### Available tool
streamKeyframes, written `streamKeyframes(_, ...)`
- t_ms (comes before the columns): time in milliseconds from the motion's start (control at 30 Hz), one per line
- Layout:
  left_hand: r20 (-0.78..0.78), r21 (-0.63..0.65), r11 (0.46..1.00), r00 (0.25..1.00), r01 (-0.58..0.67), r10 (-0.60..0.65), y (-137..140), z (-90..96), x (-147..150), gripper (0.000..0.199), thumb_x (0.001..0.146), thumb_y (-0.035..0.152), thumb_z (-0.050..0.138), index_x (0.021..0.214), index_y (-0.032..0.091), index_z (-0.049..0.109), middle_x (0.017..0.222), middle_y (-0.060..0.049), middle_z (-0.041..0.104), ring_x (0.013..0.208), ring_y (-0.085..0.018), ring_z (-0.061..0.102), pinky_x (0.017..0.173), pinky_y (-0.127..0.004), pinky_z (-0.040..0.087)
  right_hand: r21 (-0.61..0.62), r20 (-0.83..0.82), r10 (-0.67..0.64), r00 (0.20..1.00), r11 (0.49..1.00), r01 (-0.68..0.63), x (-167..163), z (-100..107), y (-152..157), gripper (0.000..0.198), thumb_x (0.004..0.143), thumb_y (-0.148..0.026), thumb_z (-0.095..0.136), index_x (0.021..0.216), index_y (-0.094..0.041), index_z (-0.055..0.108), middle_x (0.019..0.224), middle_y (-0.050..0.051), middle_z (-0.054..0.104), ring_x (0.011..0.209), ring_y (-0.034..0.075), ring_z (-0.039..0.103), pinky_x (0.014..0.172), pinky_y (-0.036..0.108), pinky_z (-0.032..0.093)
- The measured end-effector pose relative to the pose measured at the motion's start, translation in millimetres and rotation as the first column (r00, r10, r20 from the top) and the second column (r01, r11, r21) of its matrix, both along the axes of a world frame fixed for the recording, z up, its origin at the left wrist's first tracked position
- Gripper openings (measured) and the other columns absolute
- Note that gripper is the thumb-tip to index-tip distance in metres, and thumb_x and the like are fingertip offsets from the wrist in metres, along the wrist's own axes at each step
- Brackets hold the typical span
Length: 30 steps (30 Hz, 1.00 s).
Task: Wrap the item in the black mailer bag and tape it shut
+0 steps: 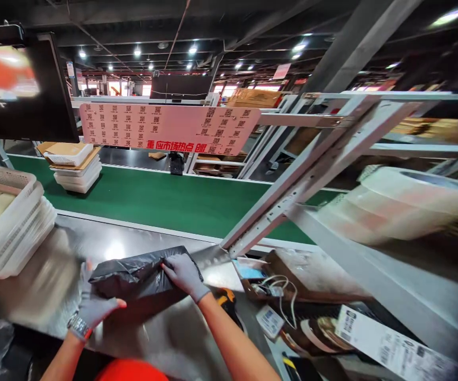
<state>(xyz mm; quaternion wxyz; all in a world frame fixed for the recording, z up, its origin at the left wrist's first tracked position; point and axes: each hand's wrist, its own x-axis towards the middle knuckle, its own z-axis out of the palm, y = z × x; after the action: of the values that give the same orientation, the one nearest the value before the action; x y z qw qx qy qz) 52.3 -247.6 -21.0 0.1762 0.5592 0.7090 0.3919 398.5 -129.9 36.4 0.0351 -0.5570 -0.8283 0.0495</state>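
A dark grey plastic mailer bag lies on the steel worktable in front of me. My left hand, in a grey glove with a wristwatch, presses on the bag's near left end. My right hand, also gloved, rests on top of the bag's right end with fingers curled over its fold. Both hands hold the bag flat against the table.
Stacked white plastic baskets stand at the left. A green conveyor belt runs behind the table, carrying more baskets. A slanted metal frame, tape rolls, cables and printed labels crowd the right.
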Motion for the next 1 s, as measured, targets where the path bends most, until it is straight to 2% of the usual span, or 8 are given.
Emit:
streamKeyframes(100, -0.067, -0.038, 0.971, 0.968, 0.238, -0.240, 38, 2.4, 14, 0.147, 0.054, 0.047, 0.112, 0.179, 0.018, 0.042, 0.189, -0.026, 0.042, 0.183, -0.054, 0.019, 0.149, -0.074, 0.022, 0.010, 0.004, -0.068, 0.998, 0.998, 0.068, -3, 2, -12, 0.039, 0.118, -0.044, 0.060, 0.099, -0.020, 0.084, 0.103, 0.010, 0.088, 0.099, 0.024, 0.075, 0.084, 0.036, 0.035)
streamKeyframes(200, -0.157, -0.088, 0.888, 0.874, 0.451, -0.459, 68, 16.3, 11, 0.089, 0.065, 0.046, 0.108, 0.144, 0.021, 0.076, 0.169, -0.019, 0.070, 0.176, -0.053, 0.039, 0.147, -0.081, 0.020, 0.026, -0.013, -0.151, 0.989, 0.988, 0.151, -4, -7, -38, 0.037, 0.117, -0.041, 0.059, 0.097, -0.021, 0.083, 0.101, 0.009, 0.087, 0.095, 0.024, 0.074, 0.082, 0.035, 0.034)
streamKeyframes(433, -0.269, -0.059, 0.596, 0.562, 0.801, -0.782, 102, 29.6, -22, 0.034, 0.093, 0.018, 0.074, 0.125, 0.025, 0.082, 0.148, -0.011, 0.082, 0.150, -0.033, 0.069, 0.142, -0.062, 0.043, 0.035, -0.163, -0.295, 0.941, 0.952, 0.304, -18, -30, -116, 0.037, 0.116, -0.041, 0.057, 0.093, -0.021, 0.079, 0.098, 0.010, 0.082, 0.093, 0.026, 0.071, 0.085, 0.037, 0.040)
streamKeyframes(600, -0.389, -0.316, 0.632, 0.511, 0.707, -0.766, 100, 47.7, -10, 0.036, 0.095, 0.012, 0.066, 0.125, 0.022, 0.083, 0.141, -0.013, 0.083, 0.137, -0.033, 0.073, 0.129, -0.049, 0.055, 0.068, -0.412, -0.221, 0.884, 0.960, 0.272, -22, -20, -119, 0.015, 0.106, -0.037, 0.074, 0.112, -0.023, 0.077, 0.136, 0.015, 0.077, 0.129, 0.034, 0.070, 0.113, 0.046, 0.053)
streamKeyframes(767, -0.444, -0.440, 0.652, 0.481, 0.618, -0.756, 96, 62.4, 2, 0.037, 0.102, 0.010, 0.057, 0.129, 0.016, 0.082, 0.144, -0.017, 0.082, 0.138, -0.036, 0.071, 0.127, -0.049, 0.052, -0.076, -0.440, -0.218, 0.871, 0.976, 0.205, -26, -22, -108, 0.100, 0.044, -0.076, 0.113, 0.118, -0.022, 0.072, 0.122, 0.013, 0.080, 0.110, 0.038, 0.075, 0.097, 0.047, 0.059)
streamKeyframes(800, -0.449, -0.443, 0.657, 0.484, 0.610, -0.751, 95, 62.8, 3, 0.038, 0.102, 0.010, 0.056, 0.130, 0.014, 0.082, 0.145, -0.019, 0.081, 0.139, -0.037, 0.070, 0.128, -0.049, 0.051, -0.098, -0.413, -0.244, 0.878, 0.970, 0.223, -28, -23, -107, 0.100, 0.044, -0.072, 0.114, 0.120, -0.022, 0.073, 0.122, 0.013, 0.080, 0.110, 0.038, 0.075, 0.097, 0.047, 0.059)
streamKeyframes(933, -0.429, -0.412, 0.681, 0.530, 0.606, -0.731, 90, 61.1, 7, 0.050, 0.104, 0.010, 0.054, 0.148, 0.016, 0.078, 0.150, -0.019, 0.080, 0.142, -0.035, 0.069, 0.130, -0.049, 0.049, -0.152, -0.362, -0.248, 0.899, 0.967, 0.206, -33, -23, -101, 0.050, 0.094, -0.035, 0.087, 0.140, -0.022, 0.074, 0.133, 0.014, 0.084, 0.125, 0.036, 0.078, 0.109, 0.046, 0.058)
streamKeyframes(1000, -0.437, -0.406, 0.683, 0.527, 0.607, -0.729, 86, 62.1, 10, 0.059, 0.105, 0.011, 0.054, 0.161, 0.018, 0.071, 0.151, -0.018, 0.079, 0.143, -0.035, 0.069, 0.128, -0.049, 0.051, -0.165, -0.347, -0.158, 0.924, 0.981, 0.106, -33, -21, -96, 0.044, 0.099, -0.023, 0.073, 0.143, -0.024, 0.077, 0.138, 0.012, 0.086, 0.128, 0.032, 0.079, 0.111, 0.042, 0.057)
